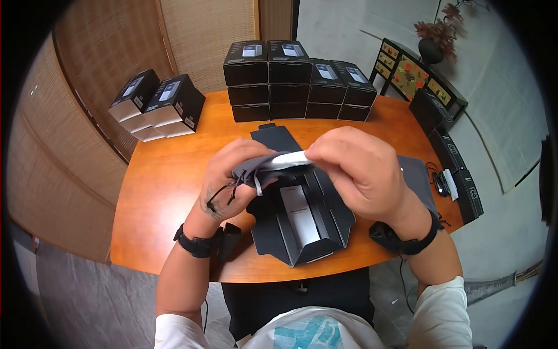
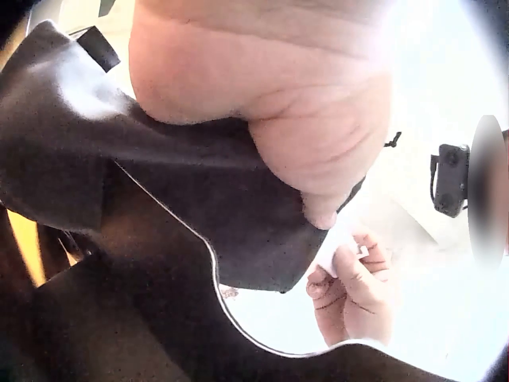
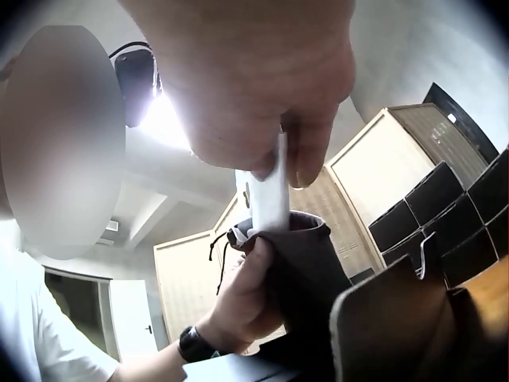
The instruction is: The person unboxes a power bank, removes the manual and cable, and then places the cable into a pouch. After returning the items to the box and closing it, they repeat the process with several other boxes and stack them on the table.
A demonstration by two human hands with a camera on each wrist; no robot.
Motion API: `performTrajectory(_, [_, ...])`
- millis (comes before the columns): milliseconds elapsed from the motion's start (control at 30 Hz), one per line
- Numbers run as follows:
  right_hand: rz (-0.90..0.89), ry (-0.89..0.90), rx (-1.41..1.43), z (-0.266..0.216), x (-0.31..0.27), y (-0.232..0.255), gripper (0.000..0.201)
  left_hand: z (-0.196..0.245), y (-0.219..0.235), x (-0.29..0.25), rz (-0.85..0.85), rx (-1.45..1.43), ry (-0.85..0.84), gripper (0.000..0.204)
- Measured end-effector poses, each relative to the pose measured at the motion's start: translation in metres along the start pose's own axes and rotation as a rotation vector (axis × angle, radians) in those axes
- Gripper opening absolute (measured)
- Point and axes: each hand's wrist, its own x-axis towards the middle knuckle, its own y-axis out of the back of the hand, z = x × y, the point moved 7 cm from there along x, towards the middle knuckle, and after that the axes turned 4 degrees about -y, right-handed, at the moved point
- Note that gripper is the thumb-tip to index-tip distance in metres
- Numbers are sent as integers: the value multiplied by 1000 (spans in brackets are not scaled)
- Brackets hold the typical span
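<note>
My left hand (image 1: 216, 174) grips a dark grey drawstring pouch (image 1: 245, 168), its black cords hanging down by the wrist. From the pouch's mouth sticks a slim white object (image 1: 290, 159), whose outer end my right hand (image 1: 369, 174) pinches between thumb and fingers. In the right wrist view the white piece (image 3: 272, 191) stands upright in the pouch opening (image 3: 306, 255), its lower part hidden by the cloth. Below both hands an unfolded black box (image 1: 268, 235) lies on the table, with a pale long panel (image 1: 299, 215) inside.
Stacked black boxes (image 1: 288, 72) stand at the back of the wooden table (image 1: 157, 198), and more boxes (image 1: 168, 102) at the left. A grey cloth pouch (image 1: 414, 180) lies at the right, near a coiled black cable (image 1: 440, 185) and dark boxes (image 1: 446, 148) along that edge.
</note>
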Motion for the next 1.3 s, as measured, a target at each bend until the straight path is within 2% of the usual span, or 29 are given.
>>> performTrajectory(100, [-140,-34,-103,7,3,-8,27,-1,4,-3,52,-16,0,22])
performTrajectory(200, [-161,-21,-142,5,9,-29,31,0,6,-3,83,-46,14,14])
performTrajectory(300, [71,-61,19,1,22,-31,36,0,15,-6,222,-13,36,10])
performTrajectory(333, [76,-122,74,3,26,-33,27,-2,24,-9,282,19,57,10])
performTrajectory(433, [67,117,-43,0,39,-47,21,-4,47,-12,427,50,118,8])
performTrajectory(567, [-15,158,-139,-7,51,-69,26,0,74,-12,468,87,69,7])
performTrajectory(633, [-224,98,-79,-5,56,-82,32,3,84,-12,461,96,109,7])
performTrajectory(667, [-325,71,-82,-5,60,-85,32,-1,87,-10,420,64,48,7])
performTrajectory(767, [-554,0,-146,1,66,-104,28,-8,84,-12,240,-254,125,7])
performTrajectory(833, [-661,-46,-155,-2,74,-111,24,-20,86,-18,241,-424,195,19])
performTrajectory(867, [-576,28,-163,-5,79,-109,20,-24,88,-21,274,-512,226,23])
performTrajectory(933, [-424,50,-139,-10,93,-97,19,-26,95,-23,451,-491,170,39])
performTrajectory(967, [-349,61,-128,-11,99,-92,18,-24,97,-25,446,-509,211,40])
performTrajectory(1033, [-211,78,-2,-8,104,-88,18,-30,100,-28,397,-532,168,39])
performTrajectory(1133, [-72,87,56,-5,106,-84,17,-41,100,-32,430,-634,269,34])
performTrajectory(1300, [30,175,49,-5,107,-81,22,-49,103,-32,479,-641,276,25])
